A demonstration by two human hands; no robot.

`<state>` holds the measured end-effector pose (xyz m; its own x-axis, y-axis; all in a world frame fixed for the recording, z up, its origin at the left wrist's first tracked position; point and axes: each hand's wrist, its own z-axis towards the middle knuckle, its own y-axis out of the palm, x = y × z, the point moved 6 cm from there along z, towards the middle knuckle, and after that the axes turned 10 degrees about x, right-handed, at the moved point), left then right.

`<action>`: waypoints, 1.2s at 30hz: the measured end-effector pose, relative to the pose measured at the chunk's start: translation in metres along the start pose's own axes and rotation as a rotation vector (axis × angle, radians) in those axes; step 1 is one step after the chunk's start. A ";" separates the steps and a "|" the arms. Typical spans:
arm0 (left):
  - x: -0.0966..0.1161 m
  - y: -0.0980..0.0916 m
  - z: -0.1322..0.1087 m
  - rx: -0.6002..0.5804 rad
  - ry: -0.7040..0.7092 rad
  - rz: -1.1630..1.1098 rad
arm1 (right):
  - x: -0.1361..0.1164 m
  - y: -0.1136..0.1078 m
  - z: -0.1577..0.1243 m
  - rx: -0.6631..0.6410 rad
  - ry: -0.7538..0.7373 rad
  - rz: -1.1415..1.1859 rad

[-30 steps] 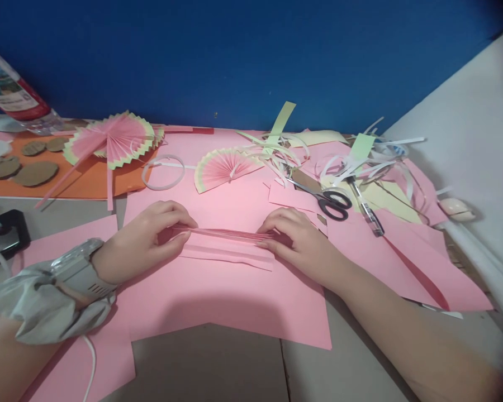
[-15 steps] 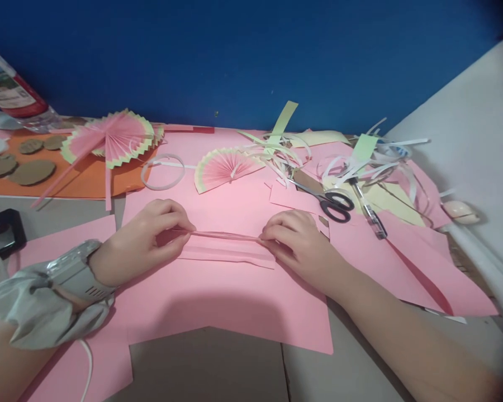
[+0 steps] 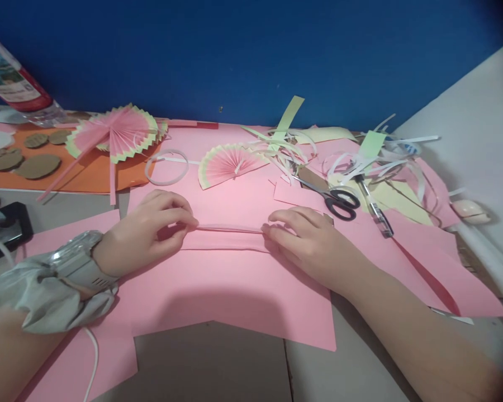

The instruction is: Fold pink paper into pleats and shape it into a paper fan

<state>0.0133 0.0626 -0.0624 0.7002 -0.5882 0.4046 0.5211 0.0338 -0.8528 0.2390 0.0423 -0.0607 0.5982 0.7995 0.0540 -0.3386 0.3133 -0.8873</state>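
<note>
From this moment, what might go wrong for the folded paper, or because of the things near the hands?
The left hand and right hand pinch the folded paper from either side; its unheld middle might bow, leaving a crooked crease.
The scissors lie just beyond the right hand, so an outward move might knock them.
</note>
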 end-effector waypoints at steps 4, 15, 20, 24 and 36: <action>0.000 0.003 -0.002 -0.037 0.011 -0.033 | -0.005 0.002 -0.004 -0.109 -0.026 -0.003; 0.005 0.002 0.002 -0.060 -0.120 -0.108 | 0.013 0.013 -0.001 -0.228 0.554 0.481; -0.012 0.006 0.002 -0.016 -0.295 -0.076 | 0.016 0.012 -0.001 -0.168 0.620 0.426; -0.006 0.008 -0.001 -0.042 -0.168 -0.040 | 0.014 0.013 -0.001 -0.170 0.546 0.429; 0.002 0.008 0.001 -0.060 -0.123 -0.095 | 0.019 0.011 -0.002 -0.187 0.601 0.407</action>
<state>0.0188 0.0624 -0.0684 0.7052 -0.4833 0.5188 0.5607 -0.0677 -0.8252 0.2476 0.0598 -0.0699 0.7640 0.3986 -0.5074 -0.5209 -0.0830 -0.8496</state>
